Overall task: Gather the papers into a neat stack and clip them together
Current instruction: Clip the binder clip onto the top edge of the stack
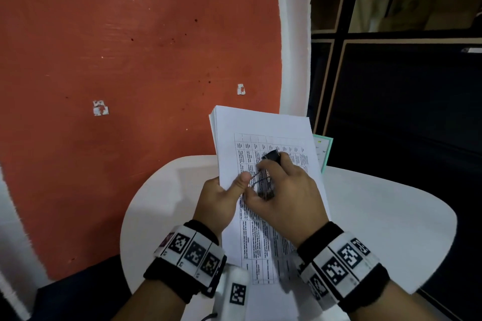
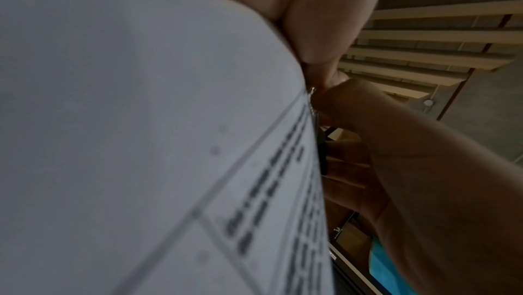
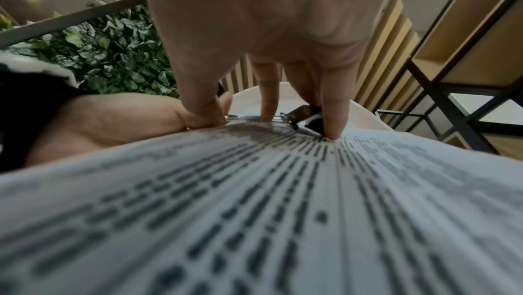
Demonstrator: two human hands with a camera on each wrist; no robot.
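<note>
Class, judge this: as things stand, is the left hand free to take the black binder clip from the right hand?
Probably not: the left hand grips the white paper stack, while the right hand holds the black binder clip.

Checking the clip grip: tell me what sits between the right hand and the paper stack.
The binder clip lies between the right hand and the paper stack, held against the top sheet; the head view shows it.

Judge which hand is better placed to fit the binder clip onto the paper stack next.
Right. The right hand already holds the black binder clip over the printed sheet, while the left hand grips the paper stack at its left edge, thumb on top, steadying it above the white table.
</note>
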